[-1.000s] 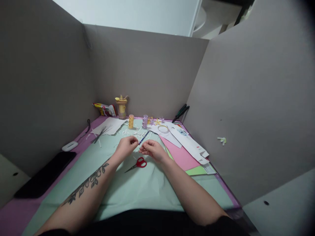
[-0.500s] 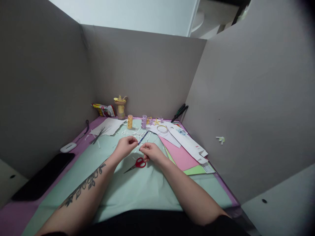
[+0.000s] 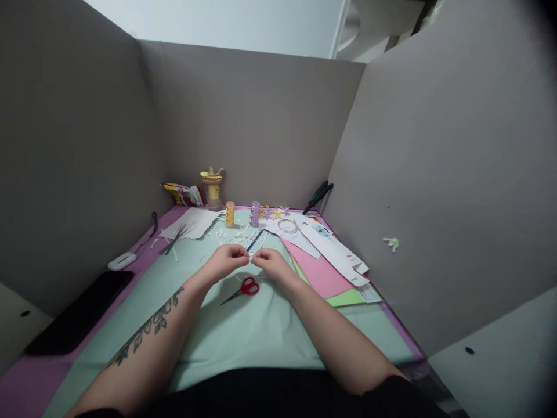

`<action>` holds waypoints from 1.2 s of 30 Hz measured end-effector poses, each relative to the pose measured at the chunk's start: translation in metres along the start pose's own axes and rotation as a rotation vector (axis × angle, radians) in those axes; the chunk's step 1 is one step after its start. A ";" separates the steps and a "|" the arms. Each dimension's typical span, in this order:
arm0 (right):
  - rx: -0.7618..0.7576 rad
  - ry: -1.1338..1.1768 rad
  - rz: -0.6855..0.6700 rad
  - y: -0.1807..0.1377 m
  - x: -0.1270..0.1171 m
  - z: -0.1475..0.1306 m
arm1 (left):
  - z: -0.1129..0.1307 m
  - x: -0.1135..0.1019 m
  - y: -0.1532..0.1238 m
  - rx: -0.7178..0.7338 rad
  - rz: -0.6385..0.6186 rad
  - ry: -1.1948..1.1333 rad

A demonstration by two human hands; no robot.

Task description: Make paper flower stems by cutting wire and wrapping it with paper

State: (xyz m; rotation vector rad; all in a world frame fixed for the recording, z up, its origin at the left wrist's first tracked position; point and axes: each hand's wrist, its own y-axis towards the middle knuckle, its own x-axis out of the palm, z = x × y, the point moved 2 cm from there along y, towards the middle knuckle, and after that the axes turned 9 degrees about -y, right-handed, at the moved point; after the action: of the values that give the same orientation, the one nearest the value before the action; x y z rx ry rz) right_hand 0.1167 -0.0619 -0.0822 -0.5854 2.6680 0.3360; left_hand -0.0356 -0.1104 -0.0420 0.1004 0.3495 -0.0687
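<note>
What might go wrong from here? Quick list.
1. The red scissors lie close to the left hand and right hand, tips toward the left forearm; a lowered wrist might catch them.
2. White scraps lie loose just beyond the hands; a brush could scatter them.

Left hand (image 3: pixel 229 259), right hand (image 3: pixel 272 265) nearly meeting; fingertips (image 3: pixel 246 259) pinched.

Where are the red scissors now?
In the head view, the red scissors lie left of centre on the green covering, just below the left hand and right hand.
</note>
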 end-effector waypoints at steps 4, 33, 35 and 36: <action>-0.031 -0.045 0.047 0.004 -0.008 0.000 | 0.000 0.004 -0.003 -0.005 -0.130 0.057; -0.074 0.294 -0.154 -0.010 0.003 -0.022 | -0.008 -0.006 0.003 0.030 0.142 0.518; -0.053 0.314 -0.176 -0.011 0.005 -0.021 | -0.005 -0.012 0.004 0.049 0.195 0.463; -0.041 0.318 -0.184 -0.011 0.006 -0.021 | -0.004 -0.014 0.004 0.059 0.223 0.428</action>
State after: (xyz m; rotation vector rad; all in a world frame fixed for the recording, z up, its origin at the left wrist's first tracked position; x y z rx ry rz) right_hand 0.1103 -0.0805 -0.0679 -0.9605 2.8806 0.2633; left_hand -0.0499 -0.1054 -0.0400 0.2133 0.7609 0.1658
